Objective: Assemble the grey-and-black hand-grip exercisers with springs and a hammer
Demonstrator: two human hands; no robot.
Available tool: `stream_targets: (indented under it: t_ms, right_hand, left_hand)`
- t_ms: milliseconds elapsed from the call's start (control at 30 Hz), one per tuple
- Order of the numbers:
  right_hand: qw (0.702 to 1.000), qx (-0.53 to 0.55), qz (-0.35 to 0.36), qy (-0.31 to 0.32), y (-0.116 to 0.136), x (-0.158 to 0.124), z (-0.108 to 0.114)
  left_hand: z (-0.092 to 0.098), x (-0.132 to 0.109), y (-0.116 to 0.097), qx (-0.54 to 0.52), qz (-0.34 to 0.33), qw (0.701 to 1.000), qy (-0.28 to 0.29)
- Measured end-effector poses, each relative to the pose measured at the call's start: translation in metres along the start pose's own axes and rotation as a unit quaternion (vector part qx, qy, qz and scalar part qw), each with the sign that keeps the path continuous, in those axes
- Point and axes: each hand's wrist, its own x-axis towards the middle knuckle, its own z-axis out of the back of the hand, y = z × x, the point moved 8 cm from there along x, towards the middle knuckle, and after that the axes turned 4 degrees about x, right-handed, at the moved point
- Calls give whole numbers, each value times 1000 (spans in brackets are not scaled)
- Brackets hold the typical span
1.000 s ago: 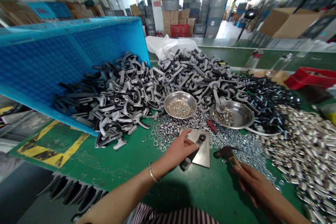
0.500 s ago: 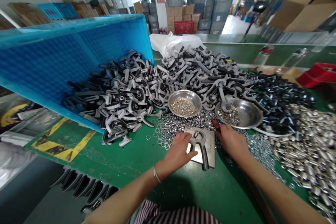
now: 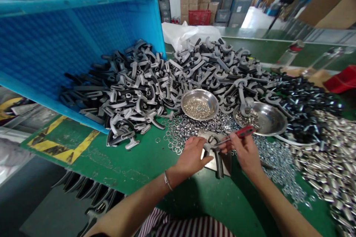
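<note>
My left hand (image 3: 192, 154) presses a grey plier-like part (image 3: 218, 163) with black grips down on a small metal plate (image 3: 226, 161); its fingers lie over the part's left side. A short silvery cylinder (image 3: 211, 139) sits in the part's rounded head. In my right hand (image 3: 244, 153) is a screwdriver (image 3: 245, 131) with a red and black handle. Its thin shaft points left, and the tip reaches the part's head; whether it touches I cannot tell. Just behind the plate lie loose metal rings (image 3: 178, 144).
A steel bowl (image 3: 214, 100) of small brass-coloured pieces and another steel bowl (image 3: 274, 124) stand behind my hands. Grey handle parts (image 3: 144, 85) spill from a tipped blue crate (image 3: 133, 18). Black screw-like pieces (image 3: 303, 100), silvery cylinders (image 3: 328, 159) and small nuts (image 3: 275, 159) are heaped right.
My right hand has lifted the screwdriver from beside the plate and swung its shaft over to the grey part. My left hand stays on the part. The view has tilted slightly down.
</note>
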Motion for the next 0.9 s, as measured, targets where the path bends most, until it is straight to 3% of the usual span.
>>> stream_targets:
  t_ms: [133, 567, 733, 900]
  right_hand:
    - [1000, -3, -9, -5, -16, -3, -22]
    - [999, -47, -9, 4, -22, -4, -21]
    - [971, -230, 48, 47, -6, 0, -29]
    - [974, -189, 4, 123, -3, 37, -39]
  left_hand:
    - [-1, 1, 1, -2, 2, 1000, 6]
    - [-4, 0, 2, -11, -7, 1000, -6]
    - [-1, -1, -1, -8, -19, 1000, -11]
    - [-3, 0, 2, 9, 4, 1000, 2]
